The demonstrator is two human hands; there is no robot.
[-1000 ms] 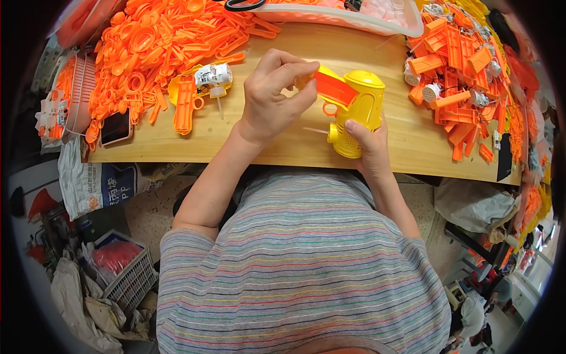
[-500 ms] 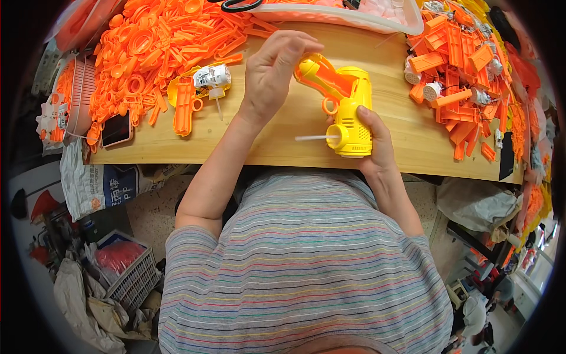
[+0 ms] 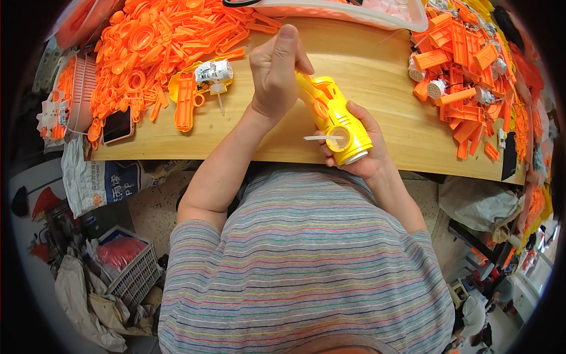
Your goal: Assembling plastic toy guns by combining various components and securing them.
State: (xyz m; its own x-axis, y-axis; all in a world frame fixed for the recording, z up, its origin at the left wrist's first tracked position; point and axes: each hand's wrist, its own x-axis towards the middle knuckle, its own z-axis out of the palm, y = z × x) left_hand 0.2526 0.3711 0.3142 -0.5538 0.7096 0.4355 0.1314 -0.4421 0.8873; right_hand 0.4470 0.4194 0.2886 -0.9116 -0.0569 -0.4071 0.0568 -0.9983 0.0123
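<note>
A yellow plastic toy gun (image 3: 336, 109), with an orange trigger and a thin white tube sticking out of its round side opening, is held above the table between my hands. My right hand (image 3: 372, 147) wraps round its barrel end from below and the right. At the far end of the handle, my left hand (image 3: 276, 74) is closed with the thumb pointing up; it covers the handle's tip. To the left lies an opened yellow half-shell (image 3: 205, 87) with a white motor (image 3: 214, 71) and an orange part (image 3: 184, 103) on it.
A big heap of orange plastic parts (image 3: 141, 53) covers the back left. Orange pieces with wired motors (image 3: 457, 76) pile up at the right. A white tray (image 3: 348, 19) stands at the back edge. A phone (image 3: 118, 126) lies near the front left edge.
The toy gun has tilted, its barrel end now pointing toward the lower right. My left hand has closed at the handle's end, and my right hand has shifted its hold underneath.
</note>
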